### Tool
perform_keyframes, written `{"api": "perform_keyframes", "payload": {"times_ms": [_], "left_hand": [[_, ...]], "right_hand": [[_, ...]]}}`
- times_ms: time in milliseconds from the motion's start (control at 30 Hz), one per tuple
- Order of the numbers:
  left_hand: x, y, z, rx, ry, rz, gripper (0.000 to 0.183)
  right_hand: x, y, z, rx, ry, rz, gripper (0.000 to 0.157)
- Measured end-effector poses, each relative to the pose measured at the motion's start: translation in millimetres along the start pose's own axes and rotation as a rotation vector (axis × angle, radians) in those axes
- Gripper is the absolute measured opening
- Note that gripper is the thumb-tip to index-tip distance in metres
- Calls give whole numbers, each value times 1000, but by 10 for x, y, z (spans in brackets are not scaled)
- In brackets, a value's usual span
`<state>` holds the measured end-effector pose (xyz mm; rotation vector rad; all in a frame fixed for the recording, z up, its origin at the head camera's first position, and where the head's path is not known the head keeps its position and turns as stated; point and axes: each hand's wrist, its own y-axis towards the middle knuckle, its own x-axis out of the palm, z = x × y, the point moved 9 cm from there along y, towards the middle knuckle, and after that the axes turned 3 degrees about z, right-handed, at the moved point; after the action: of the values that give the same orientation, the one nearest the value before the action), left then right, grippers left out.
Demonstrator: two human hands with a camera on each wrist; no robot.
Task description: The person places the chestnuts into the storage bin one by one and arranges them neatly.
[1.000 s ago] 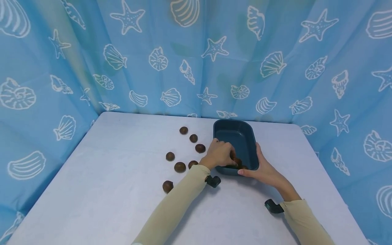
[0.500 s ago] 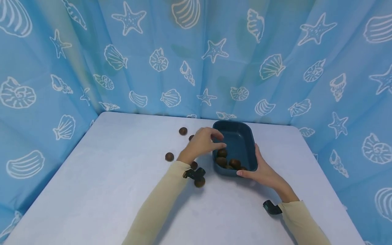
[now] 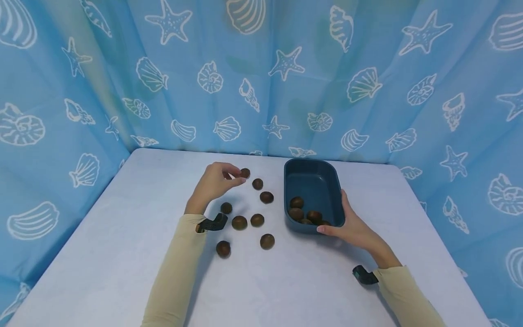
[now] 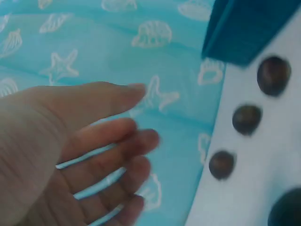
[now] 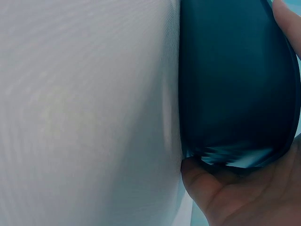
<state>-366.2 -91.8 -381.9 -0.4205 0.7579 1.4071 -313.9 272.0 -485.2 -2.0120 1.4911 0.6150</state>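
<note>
Dark blue in the head view, a box [image 3: 316,185] on the table [image 3: 122,254] holds brown nuts [image 3: 314,216]; more nuts [image 3: 239,222] lie to its left, the left hand [image 3: 214,181] beside the farthest. The left wrist view shows that hand empty, fingers loosely bent; the right wrist view, the right hand [image 5: 256,193] gripping the box.

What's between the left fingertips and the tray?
Head view: three round brown objects on the table, a slanting row from left hand toward dark blue tray.

Left fingers [image 4: 129,147] now away from box [image 3: 313,181]
</note>
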Motion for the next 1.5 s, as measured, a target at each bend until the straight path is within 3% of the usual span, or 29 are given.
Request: {"api": "perform_keyframes", "payload": {"times_ms": [233, 567, 967, 1267, 1500], "left_hand": [[80, -29, -260, -155, 121, -135, 38], [205, -87, -504, -288, 263, -247, 34], [337, -162, -605, -393, 326, -376, 37], [336, -164, -588, -386, 318, -380, 28], [251, -97, -507, -328, 288, -269, 25]], "right_hand": [[4, -15, -4, 3, 1, -3, 136], [12, -32, -26, 8, 3, 1, 136], [3, -24, -13, 8, -1, -5, 136], [-16, 1, -62, -16, 21, -2, 137], [-15, -8, -59, -18, 17, 2, 138]]}}
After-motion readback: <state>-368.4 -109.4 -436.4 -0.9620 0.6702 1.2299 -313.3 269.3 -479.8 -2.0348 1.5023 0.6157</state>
